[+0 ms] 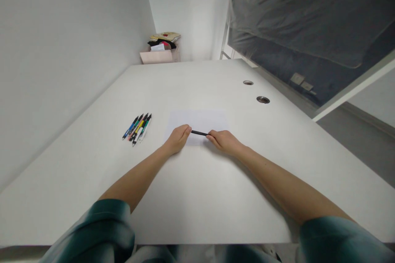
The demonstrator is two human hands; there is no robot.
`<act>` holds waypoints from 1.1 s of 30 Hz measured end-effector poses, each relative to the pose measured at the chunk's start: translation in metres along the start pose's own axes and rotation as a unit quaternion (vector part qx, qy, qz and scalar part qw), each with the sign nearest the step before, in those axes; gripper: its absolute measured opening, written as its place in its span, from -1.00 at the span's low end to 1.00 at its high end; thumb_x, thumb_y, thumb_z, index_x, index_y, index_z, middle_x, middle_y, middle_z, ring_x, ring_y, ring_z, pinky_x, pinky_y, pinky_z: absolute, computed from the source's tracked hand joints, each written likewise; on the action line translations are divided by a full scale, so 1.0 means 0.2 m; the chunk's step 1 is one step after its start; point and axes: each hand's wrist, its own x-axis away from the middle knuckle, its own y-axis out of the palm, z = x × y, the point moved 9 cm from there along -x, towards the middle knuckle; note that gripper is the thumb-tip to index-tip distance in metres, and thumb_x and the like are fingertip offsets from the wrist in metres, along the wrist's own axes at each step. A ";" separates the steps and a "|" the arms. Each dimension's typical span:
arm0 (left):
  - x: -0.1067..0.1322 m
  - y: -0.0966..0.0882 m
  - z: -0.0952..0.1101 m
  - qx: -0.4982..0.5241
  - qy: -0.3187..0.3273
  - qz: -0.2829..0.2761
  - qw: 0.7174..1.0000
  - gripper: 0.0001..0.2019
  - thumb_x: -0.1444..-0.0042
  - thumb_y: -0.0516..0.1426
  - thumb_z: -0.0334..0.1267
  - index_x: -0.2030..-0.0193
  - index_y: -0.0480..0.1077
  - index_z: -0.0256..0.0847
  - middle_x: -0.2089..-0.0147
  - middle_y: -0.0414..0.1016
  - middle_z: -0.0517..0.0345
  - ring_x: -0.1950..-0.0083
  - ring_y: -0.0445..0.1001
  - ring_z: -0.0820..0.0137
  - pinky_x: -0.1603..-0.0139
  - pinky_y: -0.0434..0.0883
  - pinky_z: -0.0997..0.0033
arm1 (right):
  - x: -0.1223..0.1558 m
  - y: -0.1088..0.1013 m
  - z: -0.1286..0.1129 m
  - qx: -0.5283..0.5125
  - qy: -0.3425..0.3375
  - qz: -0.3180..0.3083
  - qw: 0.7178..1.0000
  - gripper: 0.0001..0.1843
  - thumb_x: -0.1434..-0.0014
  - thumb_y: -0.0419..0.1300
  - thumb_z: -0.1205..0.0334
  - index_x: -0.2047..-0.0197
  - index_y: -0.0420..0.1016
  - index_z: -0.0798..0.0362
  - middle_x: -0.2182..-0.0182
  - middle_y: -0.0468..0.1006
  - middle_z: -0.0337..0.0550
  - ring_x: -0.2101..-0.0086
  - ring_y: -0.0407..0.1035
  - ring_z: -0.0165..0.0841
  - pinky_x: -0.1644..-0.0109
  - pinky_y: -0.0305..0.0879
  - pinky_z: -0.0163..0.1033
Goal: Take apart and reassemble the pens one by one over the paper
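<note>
A slim black pen is held level between my two hands, above a sheet of white paper. My left hand is closed around its left end. Its right end sits between the thumb and fingers of my right hand, which is also closed. Both ends of the pen are hidden by my fingers, so I cannot tell which is the tip. To the left of the paper lies a loose bunch of several pens in blue, green, yellow, black and white.
The white table stretches away to a far wall. Two round metal-rimmed cable holes, the nearer cable hole and the farther one, lie near its right edge. A pink box with cloth items stands beyond the far left end. A frame with dark sheeting rises at right.
</note>
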 end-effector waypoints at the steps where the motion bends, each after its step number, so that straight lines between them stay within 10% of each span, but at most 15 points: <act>1: 0.00 0.00 -0.01 0.003 -0.004 0.001 1.000 -0.60 -0.32 -0.19 0.01 0.49 0.04 -0.14 0.52 0.12 0.24 0.44 0.16 0.40 0.33 0.18 0.35 | 0.00 0.00 0.00 0.004 -0.002 0.000 1.000 -0.59 -0.42 -0.16 0.08 0.05 0.44 0.09 0.29 0.64 -0.01 0.32 0.49 -0.29 0.30 0.12 -0.29; 11: 0.02 -0.04 -0.04 0.088 -0.016 0.057 0.994 -0.70 -0.29 -0.14 -0.10 0.28 0.31 -0.19 0.36 0.36 0.17 0.32 0.32 0.38 0.25 0.29 0.36 | 0.00 -0.02 0.00 0.009 -0.001 0.033 0.999 -0.58 -0.42 -0.16 0.07 0.07 0.45 0.09 0.30 0.64 -0.03 0.34 0.50 -0.28 0.33 0.10 -0.27; 23: 0.03 -0.04 0.05 -0.055 0.062 0.048 0.995 -0.74 -0.32 -0.13 -0.22 0.37 0.24 -0.16 0.36 0.35 0.10 0.28 0.34 0.33 0.17 0.34 0.26 | 0.03 -0.09 -0.03 -0.091 -0.130 0.188 0.969 -0.70 -0.34 -0.06 0.20 0.05 0.46 0.08 0.27 0.56 -0.01 0.26 0.44 -0.27 0.15 0.31 -0.20; 33: 0.04 -0.04 0.08 -0.074 0.123 0.062 0.988 -0.89 -0.16 0.01 -0.34 0.18 0.30 -0.19 0.19 0.42 0.02 0.15 0.37 0.27 0.05 0.34 0.19 | 0.04 -0.10 0.02 -0.112 -0.101 0.231 0.961 -0.79 -0.28 0.03 0.26 0.08 0.42 0.02 0.23 0.52 -0.05 0.25 0.42 -0.27 0.20 0.35 -0.20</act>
